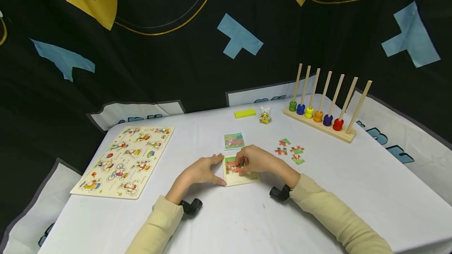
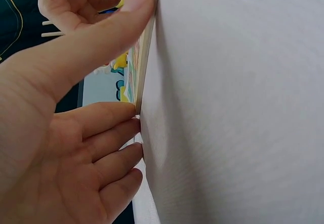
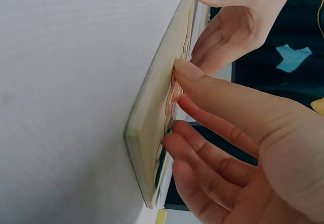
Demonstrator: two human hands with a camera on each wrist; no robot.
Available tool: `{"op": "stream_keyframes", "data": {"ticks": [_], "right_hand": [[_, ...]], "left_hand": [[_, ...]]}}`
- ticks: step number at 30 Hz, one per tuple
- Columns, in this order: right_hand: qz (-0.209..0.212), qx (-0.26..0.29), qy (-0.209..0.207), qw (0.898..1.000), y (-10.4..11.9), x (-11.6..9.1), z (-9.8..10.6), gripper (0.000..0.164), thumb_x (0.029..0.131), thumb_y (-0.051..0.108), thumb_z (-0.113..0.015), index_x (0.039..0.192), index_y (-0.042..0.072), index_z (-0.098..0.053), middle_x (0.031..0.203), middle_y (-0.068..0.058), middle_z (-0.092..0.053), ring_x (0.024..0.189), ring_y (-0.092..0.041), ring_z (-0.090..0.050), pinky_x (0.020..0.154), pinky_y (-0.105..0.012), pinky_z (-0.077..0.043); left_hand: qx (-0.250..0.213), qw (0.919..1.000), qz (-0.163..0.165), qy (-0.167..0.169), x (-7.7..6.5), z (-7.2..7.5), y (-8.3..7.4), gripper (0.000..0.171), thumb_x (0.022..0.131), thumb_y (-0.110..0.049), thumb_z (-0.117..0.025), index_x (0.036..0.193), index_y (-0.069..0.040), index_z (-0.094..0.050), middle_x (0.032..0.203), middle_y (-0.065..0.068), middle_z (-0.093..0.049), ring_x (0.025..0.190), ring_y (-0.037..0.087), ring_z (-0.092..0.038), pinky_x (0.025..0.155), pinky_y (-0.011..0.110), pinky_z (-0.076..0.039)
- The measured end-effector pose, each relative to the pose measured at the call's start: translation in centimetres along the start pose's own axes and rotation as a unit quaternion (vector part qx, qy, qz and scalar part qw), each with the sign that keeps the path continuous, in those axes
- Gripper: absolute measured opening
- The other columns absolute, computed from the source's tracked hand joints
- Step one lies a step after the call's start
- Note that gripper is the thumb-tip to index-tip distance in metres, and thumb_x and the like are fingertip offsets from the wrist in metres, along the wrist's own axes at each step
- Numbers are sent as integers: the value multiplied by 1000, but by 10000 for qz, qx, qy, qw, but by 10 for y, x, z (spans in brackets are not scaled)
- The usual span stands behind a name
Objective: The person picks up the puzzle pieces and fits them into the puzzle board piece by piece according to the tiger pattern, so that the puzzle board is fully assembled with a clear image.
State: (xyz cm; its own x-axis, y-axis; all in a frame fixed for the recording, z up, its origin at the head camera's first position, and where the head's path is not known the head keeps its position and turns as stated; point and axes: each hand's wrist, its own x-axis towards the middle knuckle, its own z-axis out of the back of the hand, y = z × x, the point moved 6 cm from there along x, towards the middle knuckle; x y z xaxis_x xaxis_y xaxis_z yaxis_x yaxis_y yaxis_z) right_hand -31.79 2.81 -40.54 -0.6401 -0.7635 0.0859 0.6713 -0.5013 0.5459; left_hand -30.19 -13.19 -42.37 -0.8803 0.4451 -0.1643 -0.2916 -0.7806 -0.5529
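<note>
A small wooden jigsaw board point(image 1: 234, 180) lies on the table, its upper part filled with a red and green tiger picture point(image 1: 231, 166). My left hand point(image 1: 201, 169) rests at the board's left edge, thumb on the near corner and straight index finger by the far corner. Over the picture, my right hand point(image 1: 257, 158) has its thumb and curled fingers around a reddish puzzle piece point(image 3: 174, 92) at the board's surface; the fingers hide much of it in the head view. Several loose puzzle pieces point(image 1: 281, 151) lie to the right of this hand.
Behind the board is a square bear picture point(image 1: 234, 140). Farther back sit a yellow block point(image 1: 245, 113) and a small figurine point(image 1: 265, 115). A large peg puzzle point(image 1: 132, 162) is at left, a wooden peg stand point(image 1: 319, 124) with coloured beads at back right.
</note>
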Motion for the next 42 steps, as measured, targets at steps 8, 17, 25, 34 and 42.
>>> {"op": "stream_keyframes", "data": {"ticks": [8, 17, 25, 34, 42], "right_hand": [[-9, 26, -94, 10000, -2, 0, -1, 19, 75, 9, -83, 93, 6, -75, 85, 0, -69, 69, -5, -57, 62, -20, -50], [-65, 0, -295, 9995, -4, 0, 1, 15, 74, 10, -83, 88, 9, -77, 83, 2, -68, 67, -5, -55, 60, -20, -49], [-46, 131, -172, 9998, -2, -3, -5, 15, 77, 8, -81, 91, 8, -77, 84, 1, -69, 68, -5, -56, 59, -20, -49], [120, -35, -323, 9994, 1, -9, -2, 14, 78, 0, -78, 91, 6, -77, 88, -1, -73, 71, -5, -59, 63, -19, -50], [525, 397, 368, 9972, -2, -23, 10, 26, 86, 0, -69, 111, 6, -72, 110, -6, -70, 95, -18, -65, 77, -26, -54]], "left_hand": [[4, 10000, 47, 12, -1, -2, 0, 96, 67, -38, -87, 145, -4, -43, 152, 13, -34, 142, 31, -27, 114, 46, -24], [20, 10000, 69, 7, 1, 1, -1, 95, 68, -38, -87, 145, -5, -42, 152, 13, -33, 141, 29, -27, 114, 45, -24], [98, 9998, 141, 32, -2, -2, 0, 95, 67, -38, -87, 145, -6, -43, 152, 12, -34, 141, 30, -28, 114, 46, -24], [170, 9998, 64, 58, -1, -1, -1, 95, 67, -38, -87, 146, -7, -43, 152, 11, -34, 141, 29, -28, 114, 46, -24], [195, 9998, 79, 18, -3, -1, -3, 96, 67, -38, -88, 146, -8, -43, 152, 9, -34, 141, 29, -27, 115, 46, -23]]}}
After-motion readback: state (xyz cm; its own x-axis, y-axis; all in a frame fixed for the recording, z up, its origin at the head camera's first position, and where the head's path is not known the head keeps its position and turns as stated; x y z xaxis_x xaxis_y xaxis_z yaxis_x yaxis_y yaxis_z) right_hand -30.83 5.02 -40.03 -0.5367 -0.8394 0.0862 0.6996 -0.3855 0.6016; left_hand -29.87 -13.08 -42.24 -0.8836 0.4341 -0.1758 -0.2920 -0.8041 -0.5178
